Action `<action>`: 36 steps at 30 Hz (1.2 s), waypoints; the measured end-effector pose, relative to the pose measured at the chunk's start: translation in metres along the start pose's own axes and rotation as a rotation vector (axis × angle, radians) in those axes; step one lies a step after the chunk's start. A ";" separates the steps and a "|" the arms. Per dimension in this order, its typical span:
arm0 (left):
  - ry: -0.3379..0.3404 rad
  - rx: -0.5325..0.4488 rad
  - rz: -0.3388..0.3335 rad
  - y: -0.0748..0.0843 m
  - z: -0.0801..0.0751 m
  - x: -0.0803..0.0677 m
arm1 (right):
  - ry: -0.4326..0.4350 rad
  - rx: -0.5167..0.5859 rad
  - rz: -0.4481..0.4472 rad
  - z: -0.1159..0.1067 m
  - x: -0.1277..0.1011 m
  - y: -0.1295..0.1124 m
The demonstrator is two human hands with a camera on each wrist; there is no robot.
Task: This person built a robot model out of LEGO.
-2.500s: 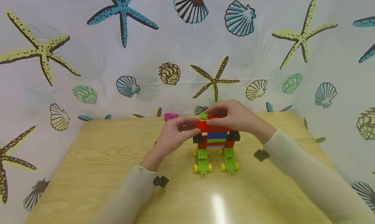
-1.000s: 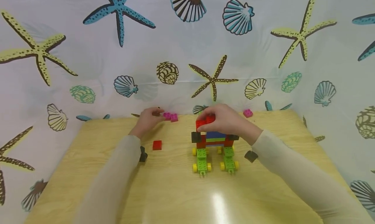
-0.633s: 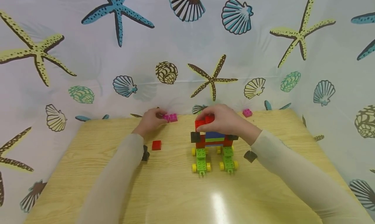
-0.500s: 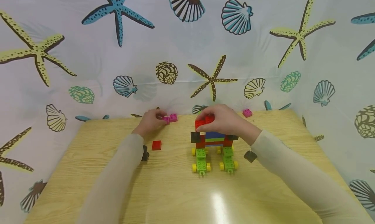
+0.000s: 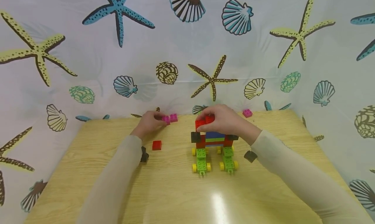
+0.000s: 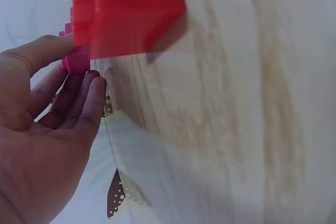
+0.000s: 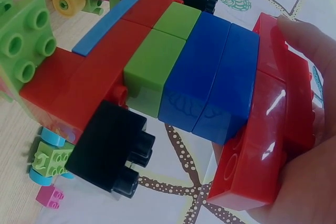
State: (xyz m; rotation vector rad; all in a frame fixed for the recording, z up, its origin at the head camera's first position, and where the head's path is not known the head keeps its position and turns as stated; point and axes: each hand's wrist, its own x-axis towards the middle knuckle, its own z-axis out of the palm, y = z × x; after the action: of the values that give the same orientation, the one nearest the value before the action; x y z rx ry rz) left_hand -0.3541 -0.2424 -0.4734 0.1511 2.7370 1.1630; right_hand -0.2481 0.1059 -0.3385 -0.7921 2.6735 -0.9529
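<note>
At the back of the table my left hand (image 5: 148, 123) pinches a pink toy brick (image 5: 166, 120), beside a second pink brick (image 5: 173, 117). In the left wrist view the thumb and fingers close around the pink brick (image 6: 79, 62). My right hand (image 5: 224, 120) grips the red bricks (image 5: 200, 123) at the top of a toy brick build. This build has blue bricks (image 7: 202, 61) under the red ones, a black brick (image 7: 107, 148) at each side, and green wheeled bases (image 5: 201, 160) with yellow wheels. The fingers of the right hand partly hide the red top.
A loose red brick (image 5: 157, 145) lies on the wooden table (image 5: 175, 191) between the left forearm and the build. Another pink brick (image 5: 247, 113) sits at the back right. Behind the build stands a green wheeled piece (image 7: 52, 158). A shell-patterned cloth (image 5: 140, 61) hangs behind the table.
My left hand has left the build, gone to the back-left pink bricks and drawn one slightly nearer. The right hand has shifted its grip on the red top and stays there.
</note>
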 end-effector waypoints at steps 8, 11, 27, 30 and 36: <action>0.065 -0.125 0.008 0.004 -0.005 -0.013 | -0.006 -0.002 0.008 0.000 0.000 -0.002; 0.083 -0.175 0.026 0.010 -0.009 -0.023 | -0.008 -0.003 0.008 0.000 0.001 -0.002; 0.069 -0.460 0.202 0.110 -0.007 -0.111 | -0.013 -0.023 0.033 -0.001 0.001 -0.002; 0.051 -0.469 0.253 0.126 -0.002 -0.122 | -0.018 -0.017 0.028 -0.001 0.001 -0.001; 0.011 -0.440 0.283 0.143 0.009 -0.130 | -0.033 -0.016 0.030 -0.001 0.002 -0.002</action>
State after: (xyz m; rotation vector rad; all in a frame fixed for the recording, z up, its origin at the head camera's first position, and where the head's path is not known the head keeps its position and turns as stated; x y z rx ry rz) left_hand -0.2209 -0.1571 -0.3619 0.4839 2.4459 1.8087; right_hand -0.2493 0.1044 -0.3366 -0.7619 2.6606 -0.9047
